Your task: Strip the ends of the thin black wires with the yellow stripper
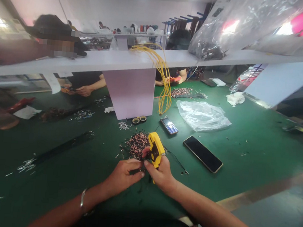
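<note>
My right hand (163,176) is wrapped round a yellow wire stripper (156,148) with black parts, its head pointing away from me. Close beside it on the left, my left hand (127,175) has thumb and fingers drawn together in a pinch. Whatever sits between those fingertips is too small and dark to make out. Just beyond both hands lies a heap of short black wires with bare copper ends (137,145). A thin dark wire (177,160) stretches over the green table (101,190) to the right of the stripper.
A smartphone (203,153), a keypad phone (169,125) and a clear plastic bag (203,115) lie to the right. Tape rolls (139,119) sit by the shelf support (132,93), yellow cables (166,90) hanging beside it. Long black wires (62,146) lie left. Co-workers' hands (85,90) are across the table.
</note>
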Tool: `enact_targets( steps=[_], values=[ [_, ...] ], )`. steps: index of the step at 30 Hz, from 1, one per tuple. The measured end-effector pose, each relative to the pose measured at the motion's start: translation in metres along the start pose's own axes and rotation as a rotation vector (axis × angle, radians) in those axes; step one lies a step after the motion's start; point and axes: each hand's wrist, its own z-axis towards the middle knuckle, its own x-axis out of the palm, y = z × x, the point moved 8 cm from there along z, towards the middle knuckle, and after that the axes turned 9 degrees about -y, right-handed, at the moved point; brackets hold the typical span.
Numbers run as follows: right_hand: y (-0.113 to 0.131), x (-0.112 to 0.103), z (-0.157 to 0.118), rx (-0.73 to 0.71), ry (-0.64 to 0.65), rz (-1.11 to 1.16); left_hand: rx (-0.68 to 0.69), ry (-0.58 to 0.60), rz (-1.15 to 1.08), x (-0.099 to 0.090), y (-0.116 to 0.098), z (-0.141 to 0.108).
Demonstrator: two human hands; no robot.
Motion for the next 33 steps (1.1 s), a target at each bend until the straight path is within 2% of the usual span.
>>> enact_targets(
  steps=[3, 6, 11, 16, 19, 22, 25, 27, 33],
  values=[
    [0.006, 0.003, 0.0, -0.006, 0.001, -0.041, -0.013, 0.055, -0.122, 0.011, -0.004, 0.001],
    [0.009, 0.006, 0.001, -0.001, -0.012, -0.072, -0.036, 0.04, -0.183, 0.016, -0.001, 0.001],
    [0.011, 0.009, 0.004, -0.006, -0.085, -0.046, -0.028, -0.092, -0.152, -0.002, 0.001, 0.002],
    [0.006, 0.014, 0.005, 0.023, -0.117, -0.056, 0.023, 0.015, -0.152, -0.003, -0.011, -0.004],
    [0.002, 0.018, 0.006, 0.059, -0.127, -0.026, -0.014, 0.02, -0.21, 0.004, -0.007, -0.007],
    [-0.002, 0.018, 0.01, 0.092, -0.144, -0.008, -0.031, -0.074, -0.165, 0.002, 0.003, -0.009],
    [-0.006, 0.014, 0.013, 0.114, -0.164, -0.004, 0.058, -0.263, 0.007, -0.017, 0.009, -0.01],
    [-0.008, 0.011, 0.014, 0.122, -0.188, 0.002, 0.1, -0.315, 0.08, -0.024, 0.014, -0.011],
    [-0.012, 0.014, 0.008, 0.169, -0.221, 0.035, 0.163, -0.029, 0.164, 0.007, 0.016, -0.011]
  ],
)
